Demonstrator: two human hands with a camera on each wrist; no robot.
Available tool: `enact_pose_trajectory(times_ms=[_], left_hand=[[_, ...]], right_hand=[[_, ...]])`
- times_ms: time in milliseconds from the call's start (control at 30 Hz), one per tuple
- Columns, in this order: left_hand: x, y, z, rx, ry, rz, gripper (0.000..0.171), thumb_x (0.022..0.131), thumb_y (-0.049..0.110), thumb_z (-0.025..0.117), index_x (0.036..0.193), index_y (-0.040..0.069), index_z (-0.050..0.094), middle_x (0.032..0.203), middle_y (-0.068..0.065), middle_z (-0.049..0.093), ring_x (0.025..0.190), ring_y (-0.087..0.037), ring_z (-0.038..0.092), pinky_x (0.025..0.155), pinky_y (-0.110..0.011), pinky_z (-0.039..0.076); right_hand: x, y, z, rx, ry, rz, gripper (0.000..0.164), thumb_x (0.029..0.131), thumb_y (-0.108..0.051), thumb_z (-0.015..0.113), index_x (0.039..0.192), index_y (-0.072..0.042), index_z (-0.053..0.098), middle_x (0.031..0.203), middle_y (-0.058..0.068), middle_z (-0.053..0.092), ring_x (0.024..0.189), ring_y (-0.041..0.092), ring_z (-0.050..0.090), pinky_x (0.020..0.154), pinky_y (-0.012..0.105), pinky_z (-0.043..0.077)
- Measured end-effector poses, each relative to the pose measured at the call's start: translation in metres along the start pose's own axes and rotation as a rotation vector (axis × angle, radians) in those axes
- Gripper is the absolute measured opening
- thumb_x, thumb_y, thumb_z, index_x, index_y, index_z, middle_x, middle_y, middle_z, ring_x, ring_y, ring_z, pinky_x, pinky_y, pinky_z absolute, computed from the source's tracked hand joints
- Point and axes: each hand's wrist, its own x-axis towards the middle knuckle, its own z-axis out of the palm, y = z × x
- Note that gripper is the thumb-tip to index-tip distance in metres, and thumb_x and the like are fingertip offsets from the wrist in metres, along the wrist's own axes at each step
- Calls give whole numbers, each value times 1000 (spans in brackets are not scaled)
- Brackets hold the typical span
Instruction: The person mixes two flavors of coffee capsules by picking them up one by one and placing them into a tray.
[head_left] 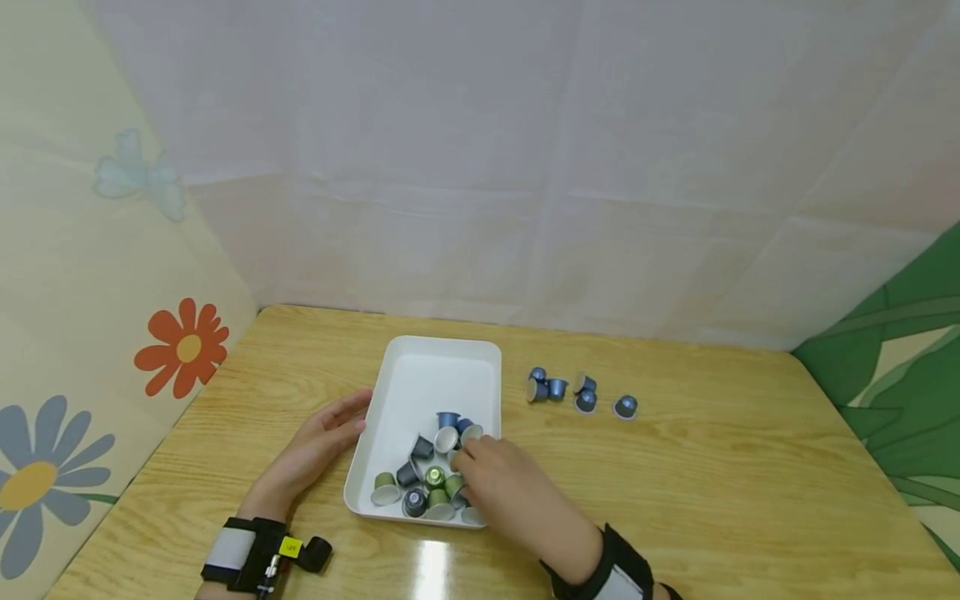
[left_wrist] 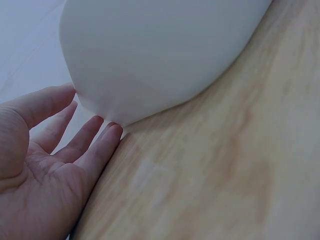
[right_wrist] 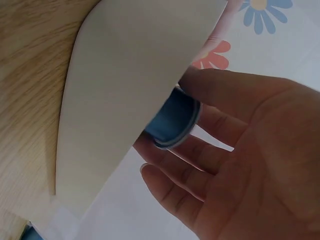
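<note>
A white rectangular tray (head_left: pixel 427 375) lies on the table with coffee capsules in blue, green and dark grey heaped at its near end. My left hand (head_left: pixel 322 446) rests beside the tray's left wall. In the left wrist view its spread fingertips (left_wrist: pixel 112 131) touch the tray's outside. My right hand (head_left: pixel 510 492) reaches over the tray's right wall, fingers bent down among the capsules. In the right wrist view a blue coffee capsule (right_wrist: pixel 174 119) sits pinched between thumb and fingers, partly hidden by the tray wall (right_wrist: pixel 110 100). Green capsules (head_left: pixel 435 477) lie near that hand.
Right of the tray, several blue capsules (head_left: pixel 557 389) stand and lie on the wooden table (head_left: pixel 712 467). One capsule (head_left: pixel 625 407) is set a little apart. A pale cloth (head_left: pixel 525 208) hangs along the table's back edge, and printed cloths flank both sides.
</note>
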Motion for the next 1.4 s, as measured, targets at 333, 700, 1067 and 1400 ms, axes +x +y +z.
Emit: enact_pose_trajectory(times_ms=[333, 700, 1067, 1400], left_hand=[[-1, 1, 0, -3, -3, -1, 61, 98, 22, 63, 151, 5, 38, 154, -14, 38, 141, -29, 36, 99, -18, 42], [0, 0, 0, 5, -1, -1, 63, 97, 24, 64, 151, 5, 38, 155, -14, 37, 141, -29, 35, 99, -17, 41], [-1, -3, 0, 7, 4, -2, 63, 97, 24, 65, 150, 4, 38, 154, -14, 38, 141, -28, 35, 99, -17, 41], [0, -2, -1, 5, 2, 0, 63, 97, 23, 65, 150, 4, 38, 155, -14, 38, 141, -28, 35, 100, -17, 40]], right_hand=[[0, -2, 0, 14, 0, 16, 19, 89, -24, 75, 102, -12, 69, 91, -3, 60, 81, 11, 55, 73, 26, 51], [-1, 2, -1, -12, 67, -29, 22, 88, -21, 76, 105, -11, 69, 98, 0, 62, 87, 13, 58, 81, 29, 53], [5, 17, 5, 5, 169, -75, 28, 91, -17, 73, 117, -10, 67, 115, 4, 64, 108, 19, 60, 96, 34, 50], [9, 45, 6, -17, 341, -77, 23, 88, -10, 75, 110, -9, 68, 111, 6, 66, 105, 23, 62, 93, 38, 51]])
